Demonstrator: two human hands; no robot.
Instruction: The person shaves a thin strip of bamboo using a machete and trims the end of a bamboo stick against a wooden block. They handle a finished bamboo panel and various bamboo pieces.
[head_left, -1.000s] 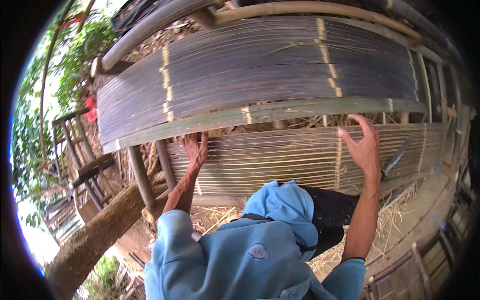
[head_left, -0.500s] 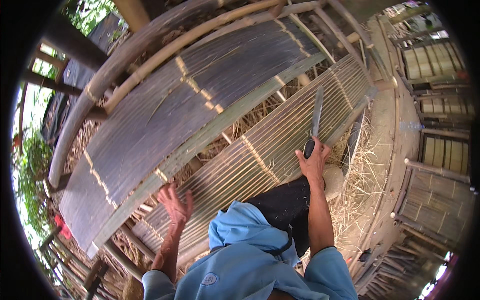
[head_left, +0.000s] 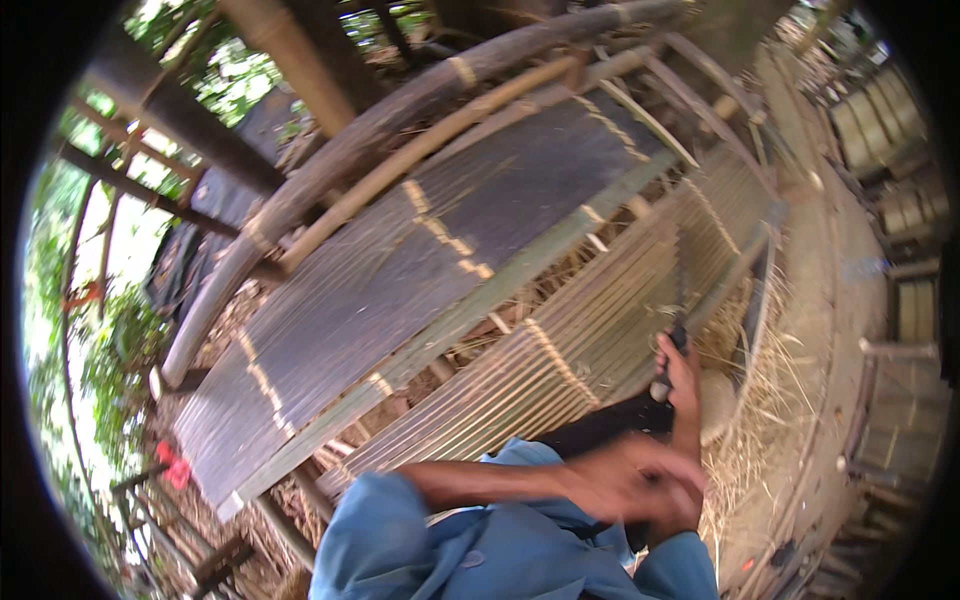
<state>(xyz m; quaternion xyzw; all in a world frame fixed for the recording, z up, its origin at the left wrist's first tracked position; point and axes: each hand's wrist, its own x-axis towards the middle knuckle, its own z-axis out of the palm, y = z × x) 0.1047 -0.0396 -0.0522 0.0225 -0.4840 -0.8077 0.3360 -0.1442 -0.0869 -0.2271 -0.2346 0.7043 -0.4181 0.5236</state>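
My right hand (head_left: 684, 382) grips the black handle of a long knife (head_left: 679, 290), whose narrow blade points away over the slats. The knife is blurred. Across my body reaches my left arm, bringing my left hand (head_left: 635, 480) over my right forearm, close to the elbow. Motion smears its fingers; whether it touches the forearm is unclear. Just beyond both hands lies a slatted bamboo bench seat (head_left: 480, 385), bound with a light lashing. Dark cloth (head_left: 605, 425) covers my lap beside the seat edge.
A dark slatted panel (head_left: 350, 290) with pale lashings slopes behind the seat, framed by a curved bamboo rail (head_left: 330, 165). Straw (head_left: 765, 370) lies on the ground to the right. Bamboo panels (head_left: 890, 400) stand farther right. A red object (head_left: 172, 466) is at lower left.
My left hand has left the bench's near-left area and swung right, over my right forearm. My right hand still holds the knife, now turned more upright. The view has shifted.
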